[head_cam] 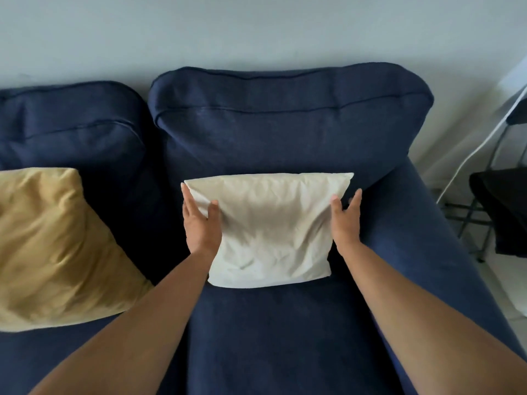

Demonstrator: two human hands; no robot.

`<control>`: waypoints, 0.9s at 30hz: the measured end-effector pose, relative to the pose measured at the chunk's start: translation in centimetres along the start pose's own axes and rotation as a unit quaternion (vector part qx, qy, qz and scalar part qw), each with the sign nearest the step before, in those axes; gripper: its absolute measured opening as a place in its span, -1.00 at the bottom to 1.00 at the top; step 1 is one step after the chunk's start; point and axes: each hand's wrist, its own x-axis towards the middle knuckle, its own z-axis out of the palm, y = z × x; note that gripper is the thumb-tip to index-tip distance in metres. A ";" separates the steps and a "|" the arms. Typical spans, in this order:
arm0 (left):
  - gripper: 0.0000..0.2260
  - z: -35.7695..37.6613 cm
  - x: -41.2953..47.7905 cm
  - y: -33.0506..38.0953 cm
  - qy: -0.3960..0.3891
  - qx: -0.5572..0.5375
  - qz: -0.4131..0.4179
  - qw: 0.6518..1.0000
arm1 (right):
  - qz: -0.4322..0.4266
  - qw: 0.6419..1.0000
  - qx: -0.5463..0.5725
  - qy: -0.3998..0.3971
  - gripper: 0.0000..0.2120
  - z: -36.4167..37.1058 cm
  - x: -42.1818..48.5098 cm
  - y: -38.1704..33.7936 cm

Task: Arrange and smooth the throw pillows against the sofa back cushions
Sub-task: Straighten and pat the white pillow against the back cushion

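A cream throw pillow (271, 226) stands leaning against the right back cushion (285, 132) of a navy sofa. My left hand (201, 223) holds its left edge, thumb on the front face and fingers behind. On the other side, my right hand (345, 220) presses flat against the pillow's right edge with fingers extended. A mustard-yellow throw pillow (57, 246) leans against the left back cushion (71, 129), apart from both hands.
The sofa's right armrest (433, 238) slopes down beside the cream pillow. A black folding chair (502, 206) and a white cable (470, 155) stand on the floor at the right. A pale wall runs behind the sofa.
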 end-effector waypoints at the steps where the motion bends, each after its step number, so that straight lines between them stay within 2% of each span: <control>1: -0.34 0.4 0.5 0.3 0.006 -0.033 -0.015 0.999 | 0.014 0.999 0.028 -0.004 -0.28 0.4 0.6 0.0; 3: -0.38 1.0 1.5 0.8 0.035 -0.095 -0.043 0.994 | 0.016 0.999 0.043 -0.001 -0.32 0.9 1.4 -0.3; 5: -0.50 1.3 2.2 1.4 0.087 -0.147 -0.057 0.984 | -0.022 0.999 0.033 0.036 -0.58 1.6 2.0 -0.8; 7: -0.67 1.3 2.6 2.3 0.137 -0.196 -0.041 0.970 | -0.072 0.993 0.042 0.085 -0.76 1.8 2.3 -1.6; 9: -0.78 0.9 3.1 3.0 0.183 -0.210 -0.014 0.960 | -0.121 0.984 0.056 0.121 -0.84 1.8 2.7 -2.3; 12: -0.80 0.2 3.8 2.5 0.218 -0.194 0.011 0.956 | -0.162 0.975 0.057 0.141 -0.83 1.5 3.3 -2.5; 16: -0.82 0.9 3.2 0.4 0.203 -0.177 -0.025 0.963 | -0.146 0.980 0.003 0.135 -0.80 2.0 3.5 -1.4; 19: -0.69 1.1 2.8 0.4 0.184 -0.178 -0.013 0.967 | -0.147 0.976 -0.042 0.156 -0.67 1.8 3.3 -1.0; 21: -0.55 1.4 2.3 1.0 0.203 -0.111 0.056 0.971 | -0.218 0.954 -0.089 0.186 -0.55 1.8 2.9 -1.0; 23: -0.48 2.3 1.2 1.3 0.226 0.026 0.180 0.957 | -0.332 0.911 -0.160 0.186 -0.48 2.6 1.7 -1.4; 25: -0.48 4.1 -0.5 1.4 0.193 0.118 0.293 0.929 | -0.446 0.854 -0.233 0.132 -0.47 4.2 0.1 -1.3; 27: -0.51 6.2 -2.2 0.7 0.118 0.160 0.364 0.910 | -0.514 0.803 -0.298 0.048 -0.48 6.2 -1.3 -0.3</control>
